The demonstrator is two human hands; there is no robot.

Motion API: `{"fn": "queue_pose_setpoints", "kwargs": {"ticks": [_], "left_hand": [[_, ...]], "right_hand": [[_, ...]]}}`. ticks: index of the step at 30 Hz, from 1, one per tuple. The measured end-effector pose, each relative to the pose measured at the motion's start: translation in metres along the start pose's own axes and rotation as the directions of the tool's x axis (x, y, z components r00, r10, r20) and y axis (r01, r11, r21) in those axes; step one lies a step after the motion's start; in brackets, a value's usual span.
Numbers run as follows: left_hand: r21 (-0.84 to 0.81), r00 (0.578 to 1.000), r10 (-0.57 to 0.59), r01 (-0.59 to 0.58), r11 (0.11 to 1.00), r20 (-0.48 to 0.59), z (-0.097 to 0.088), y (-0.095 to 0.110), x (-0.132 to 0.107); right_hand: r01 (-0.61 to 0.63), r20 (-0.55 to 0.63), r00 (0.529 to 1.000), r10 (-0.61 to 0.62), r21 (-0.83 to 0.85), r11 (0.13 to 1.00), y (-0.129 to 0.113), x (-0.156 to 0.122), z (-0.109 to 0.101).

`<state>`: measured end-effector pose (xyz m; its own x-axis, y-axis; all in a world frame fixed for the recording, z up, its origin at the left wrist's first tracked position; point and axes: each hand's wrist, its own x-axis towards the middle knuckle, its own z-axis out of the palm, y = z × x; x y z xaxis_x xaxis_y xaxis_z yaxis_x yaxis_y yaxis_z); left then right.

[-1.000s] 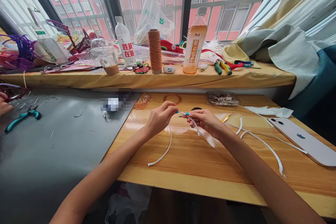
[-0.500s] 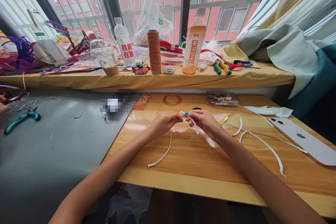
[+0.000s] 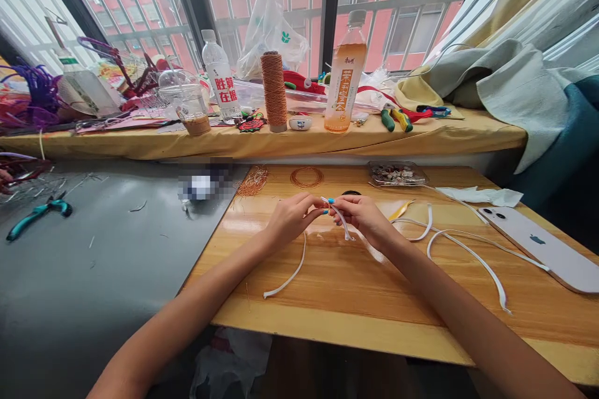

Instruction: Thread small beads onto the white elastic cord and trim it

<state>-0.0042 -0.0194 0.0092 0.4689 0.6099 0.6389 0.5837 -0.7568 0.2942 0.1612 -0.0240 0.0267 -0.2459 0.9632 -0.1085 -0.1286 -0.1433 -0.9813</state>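
1. Over the middle of the wooden table [image 3: 355, 312], in front of me: the white cord [image 3: 343, 222], clear of the tabletop, between my two hands.
2. My right hand [image 3: 364, 215] is pinched on the cord near its upper end, thumb and forefinger together.
3. My left hand [image 3: 292, 218] has its fingertips at that same end; can't tell whether they are closed on the cord.
4. Cord: slim, gently bowed, lower end hanging free, slightly ragged.
5. A speck of orange strand [image 3: 326, 207] shows at my fingertips. Too small to trace; how it sits against the cord is unclear.
6. Most of my right fingers are tucked out of sight. Behind that hand, a dark round object [image 3: 350, 192], partly covered; can't identify it.
7. Nearby on the wood: a loose white strip [image 3: 276, 291] to the left, more white strips [image 3: 502, 302] to the right, one reaching the phone [image 3: 538, 246], which the frame edge crops.
8. Beyond: a coppery coil [image 3: 306, 177], lying flat.
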Motion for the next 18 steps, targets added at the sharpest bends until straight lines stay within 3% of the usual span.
{"fn": "queue_pose_setpoints", "kwargs": {"ticks": [8, 15, 18], "left_hand": [[-0.066, 0.999, -0.005, 0.007, 0.998, 0.036, 0.0028, 0.0009, -0.0005], [0.072, 0.998, -0.040, 0.036, 0.997, 0.052, 0.0014, -0.0052, 0.0013], [0.173, 0.998, 0.031, -0.040, 0.984, 0.055, 0.0012, -0.0074, 0.0019]], "right_hand": [[-0.007, -0.041, 0.999, 0.006, -0.026, 1.000, 0.0008, 0.0003, -0.0006], [-0.021, -0.135, 0.991, 0.017, -0.022, 1.000, 0.0012, 0.0021, -0.0027], [-0.051, -0.134, 0.990, 0.051, 0.001, 0.999, 0.0008, 0.0013, -0.0024]]}}
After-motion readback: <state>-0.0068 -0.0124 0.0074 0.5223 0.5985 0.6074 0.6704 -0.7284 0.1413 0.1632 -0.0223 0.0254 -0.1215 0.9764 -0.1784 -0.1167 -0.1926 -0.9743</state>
